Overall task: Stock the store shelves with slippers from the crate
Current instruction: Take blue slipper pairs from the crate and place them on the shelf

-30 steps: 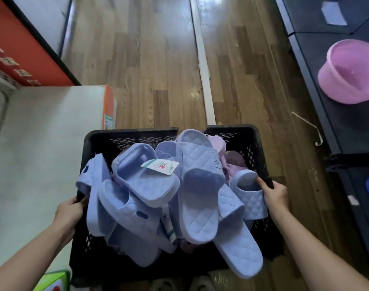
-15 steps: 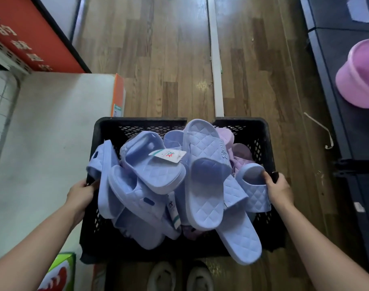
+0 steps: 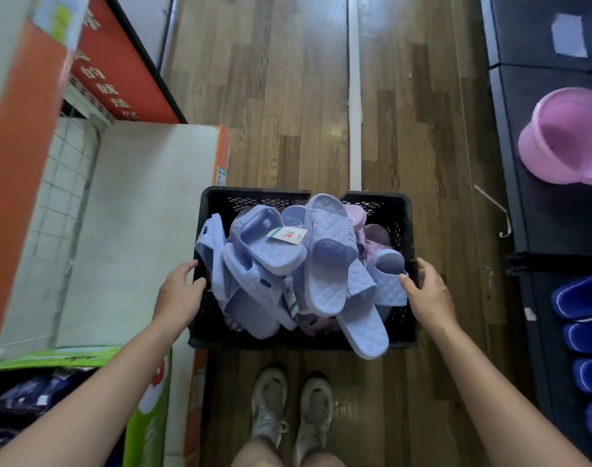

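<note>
- The slippers [image 3: 325, 264], pale blue and quilted, are heaped above the rim of the black crate [image 3: 402, 210]. A few lilac ones [image 3: 375, 235] lie at the far right, and one long slipper [image 3: 365, 328] hangs over the near wall.
- The crate sits low, just ahead of our shoes [image 3: 294, 406]; we cannot tell whether it rests on the floor [image 3: 271, 96].
- Our right grip [image 3: 429, 291] pinches the right rim, thumb inside against a slipper, fingers outside.
- Our left grip [image 3: 180, 288] lies against the left wall, fingers barely bent; we cannot tell whether it clasps the rim.
- We judge the step to be placing the crate. We should keep it level so the overhanging slipper does not slide out.
- On our right a dark shelf [image 3: 557, 224] carries a row of dark blue slippers [image 3: 581, 301] and a pink basin [image 3: 564, 139].
- A white-topped box [image 3: 143, 214] stands just left of the crate.
</note>
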Demonstrator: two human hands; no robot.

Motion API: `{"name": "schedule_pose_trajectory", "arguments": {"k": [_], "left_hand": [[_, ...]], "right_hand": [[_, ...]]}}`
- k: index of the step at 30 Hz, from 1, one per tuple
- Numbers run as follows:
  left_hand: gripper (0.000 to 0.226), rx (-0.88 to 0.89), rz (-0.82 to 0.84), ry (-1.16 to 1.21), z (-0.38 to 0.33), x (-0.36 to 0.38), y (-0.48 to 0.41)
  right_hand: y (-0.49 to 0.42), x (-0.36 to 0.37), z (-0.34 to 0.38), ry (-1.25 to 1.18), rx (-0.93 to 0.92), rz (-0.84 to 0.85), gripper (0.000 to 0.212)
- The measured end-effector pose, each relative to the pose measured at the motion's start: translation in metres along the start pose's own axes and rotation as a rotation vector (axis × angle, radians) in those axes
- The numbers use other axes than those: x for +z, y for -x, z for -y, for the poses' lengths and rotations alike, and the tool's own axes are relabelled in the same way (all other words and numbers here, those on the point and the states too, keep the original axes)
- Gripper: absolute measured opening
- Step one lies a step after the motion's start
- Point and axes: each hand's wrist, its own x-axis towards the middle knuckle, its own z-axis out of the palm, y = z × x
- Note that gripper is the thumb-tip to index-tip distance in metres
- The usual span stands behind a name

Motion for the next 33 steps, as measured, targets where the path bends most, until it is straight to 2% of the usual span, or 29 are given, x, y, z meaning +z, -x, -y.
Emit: {"name": "schedule_pose_trajectory", "arguments": {"k": [5,9,12,16,18,22,27,30,33], "left_hand": [[0.044,0.222,0.099,-0.160,-0.029,-0.018,0.031],[0.046,0.277,0.154,-0.189,-0.044,-0.019,0.027],[0.046,0.268,0.174,-0.165,-0.051,-0.012,0.016],[0.047,0.265,0.219,-0.142,-0.056,0.004,0.001],[0.047,0.257,0.239,-0.136,-0.056,0.012,-0.006],[0.047,0.198,0.243,-0.073,-0.058,0.022,-0.023],[0.049,0.177,0.241,-0.073,-0.062,0.030,-0.046],[0.049,0.145,0.238,-0.041,-0.066,0.040,-0.058],[0.048,0.067,0.196,-0.005,-0.071,0.050,-0.074]], "right_hand": [[0.027,-0.017,0.033,-0.011,-0.042,0.068,0.046],[0.024,-0.006,0.056,-0.067,-0.027,0.146,0.049],[0.012,0.009,0.071,-0.093,-0.030,0.190,0.049],[-0.011,0.031,0.080,-0.147,0.039,0.244,0.035],[-0.024,0.043,0.080,-0.186,0.076,0.259,0.039],[-0.042,0.061,0.087,-0.335,0.179,0.288,0.044],[-0.057,0.078,0.083,-0.564,0.289,0.279,0.039],[-0.061,0.084,0.079,-0.590,0.308,0.291,0.024],[-0.064,0.087,0.074,-0.647,0.276,0.267,0.028]]}}
